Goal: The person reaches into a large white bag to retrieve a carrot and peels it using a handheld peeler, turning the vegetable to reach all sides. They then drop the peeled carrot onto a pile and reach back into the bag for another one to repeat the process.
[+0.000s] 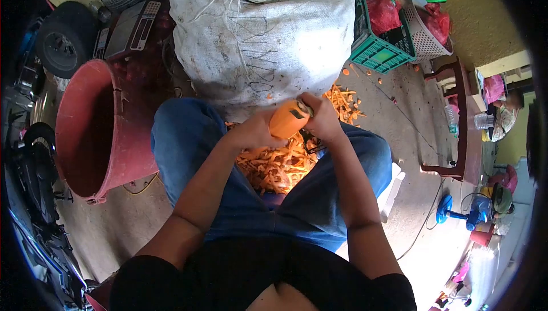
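A thick orange carrot (287, 119) is held up between my knees, its body gripped by my left hand (255, 130). My right hand (323, 120) is closed at the carrot's far end. In it is a small dark tool that looks like a peeler (299, 110), lying against the carrot and partly covered by my fingers. Below both hands, a heap of orange peel strips (274, 169) fills the gap between my legs. More carrot scraps (346, 104) lie beyond my right knee.
A big white woven sack (262, 37) stands right in front of me. To the left is a red barrel (128, 134). A green crate (379, 54) and a white basket (425, 40) are at the far right. A blue fan (474, 217) and a wooden frame (468, 122) stand at the right.
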Demonstrator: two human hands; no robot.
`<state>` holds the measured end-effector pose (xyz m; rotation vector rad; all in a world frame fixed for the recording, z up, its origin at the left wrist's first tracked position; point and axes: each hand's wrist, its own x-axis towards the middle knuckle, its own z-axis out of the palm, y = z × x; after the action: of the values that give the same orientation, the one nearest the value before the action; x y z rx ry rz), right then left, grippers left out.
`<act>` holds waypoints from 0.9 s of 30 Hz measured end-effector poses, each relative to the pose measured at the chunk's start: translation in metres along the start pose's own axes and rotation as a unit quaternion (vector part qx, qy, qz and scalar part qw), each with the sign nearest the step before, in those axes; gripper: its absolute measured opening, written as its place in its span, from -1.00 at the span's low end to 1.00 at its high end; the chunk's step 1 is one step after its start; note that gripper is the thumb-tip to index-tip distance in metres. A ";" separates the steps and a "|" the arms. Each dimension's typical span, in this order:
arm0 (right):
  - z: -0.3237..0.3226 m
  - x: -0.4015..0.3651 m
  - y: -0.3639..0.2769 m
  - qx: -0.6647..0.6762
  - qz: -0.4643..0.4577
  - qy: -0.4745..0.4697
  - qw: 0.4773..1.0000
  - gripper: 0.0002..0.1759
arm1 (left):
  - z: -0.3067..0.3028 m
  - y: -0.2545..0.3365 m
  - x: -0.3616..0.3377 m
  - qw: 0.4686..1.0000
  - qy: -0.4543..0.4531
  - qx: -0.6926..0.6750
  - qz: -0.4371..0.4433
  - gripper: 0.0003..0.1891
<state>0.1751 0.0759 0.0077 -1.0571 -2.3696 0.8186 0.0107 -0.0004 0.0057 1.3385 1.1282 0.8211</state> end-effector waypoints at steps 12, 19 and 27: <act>0.033 0.006 0.044 -0.014 0.145 0.033 0.989 -0.76 | 0.014 0.026 -0.011 0.985 -0.017 0.121 0.120 -0.59; 0.058 0.012 0.048 -0.048 0.059 -0.119 0.990 -0.73 | -0.020 0.044 -0.041 0.989 0.045 0.076 0.115 -0.47; 0.060 0.010 0.031 -0.137 0.037 -0.234 0.962 -0.76 | -0.145 0.075 -0.142 0.713 0.543 0.443 -0.023 -0.49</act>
<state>0.1509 0.0800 -0.0558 -1.1658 -2.9247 0.8602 -0.1563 -0.0812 0.1166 1.5358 2.7506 1.1156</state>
